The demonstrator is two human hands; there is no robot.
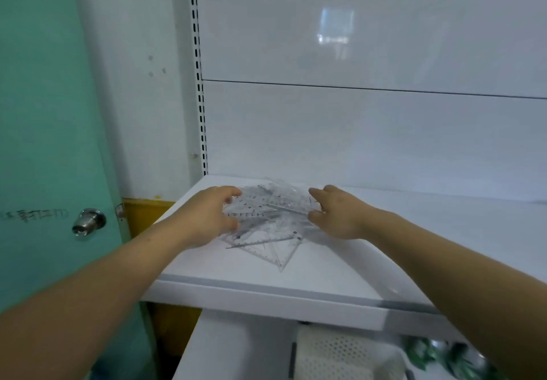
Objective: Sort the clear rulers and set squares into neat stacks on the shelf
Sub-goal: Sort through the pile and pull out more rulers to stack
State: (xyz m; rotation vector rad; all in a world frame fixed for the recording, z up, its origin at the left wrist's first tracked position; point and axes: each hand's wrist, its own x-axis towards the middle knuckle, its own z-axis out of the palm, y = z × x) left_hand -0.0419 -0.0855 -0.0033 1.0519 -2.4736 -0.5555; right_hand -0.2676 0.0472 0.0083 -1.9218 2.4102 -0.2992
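Both your bare forearms reach forward, converging. Left hand [204,216]: palm turned inward, thumb above, fingers curled beneath. Right hand [340,216]: mirrors it, fingers curled inward. Each grips an opposite edge of the ruler pile [266,222].

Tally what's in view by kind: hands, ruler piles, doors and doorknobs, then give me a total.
hands: 2, left hand and right hand
ruler pile: 1, pieces too jumbled to count singly
door: 1
doorknob: 1
total: 5
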